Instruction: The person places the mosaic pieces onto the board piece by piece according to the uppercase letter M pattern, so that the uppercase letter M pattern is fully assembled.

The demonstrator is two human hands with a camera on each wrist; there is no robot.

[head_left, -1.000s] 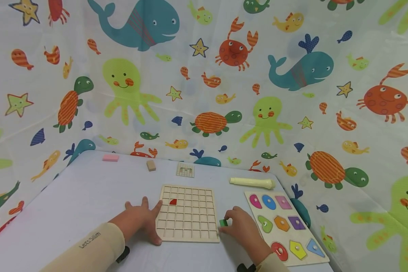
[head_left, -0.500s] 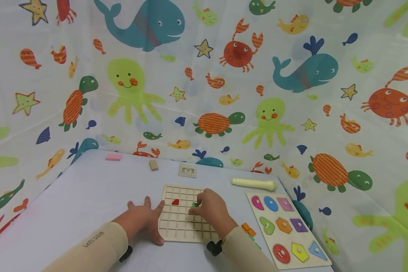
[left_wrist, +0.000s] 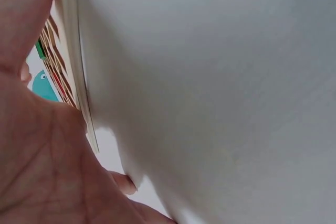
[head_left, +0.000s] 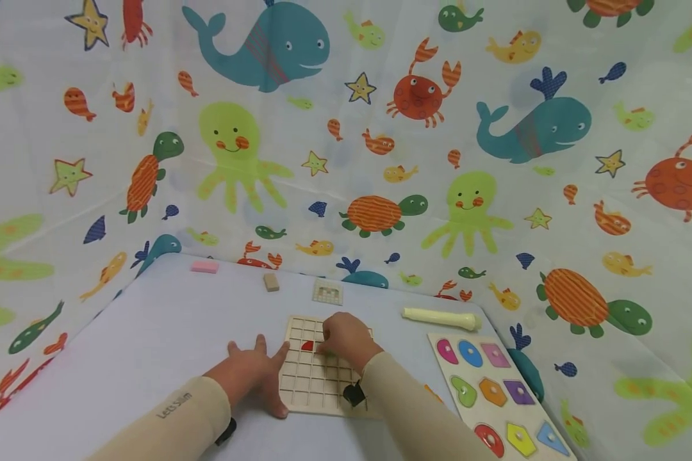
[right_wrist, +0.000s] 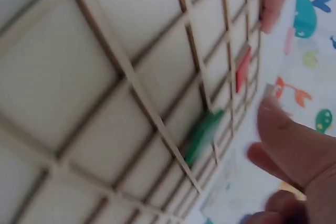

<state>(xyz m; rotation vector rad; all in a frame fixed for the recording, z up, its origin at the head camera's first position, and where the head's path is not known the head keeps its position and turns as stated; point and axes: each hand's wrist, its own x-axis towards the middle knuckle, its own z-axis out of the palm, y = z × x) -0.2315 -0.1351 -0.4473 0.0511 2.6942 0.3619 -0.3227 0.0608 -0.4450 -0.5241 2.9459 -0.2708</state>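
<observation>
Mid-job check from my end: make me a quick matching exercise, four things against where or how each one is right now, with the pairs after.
Things:
1. Left hand
2. Red piece
3. Right hand
4. Cream stick

Places and states:
A. Over the grid board, close to the green piece
B. Lying just beyond the board of coloured shapes
C. Fingers spread, at the grid board's left edge
D. Lying within the grid of cells

Pairs: 1-C, 2-D, 3-A, 4-B
</observation>
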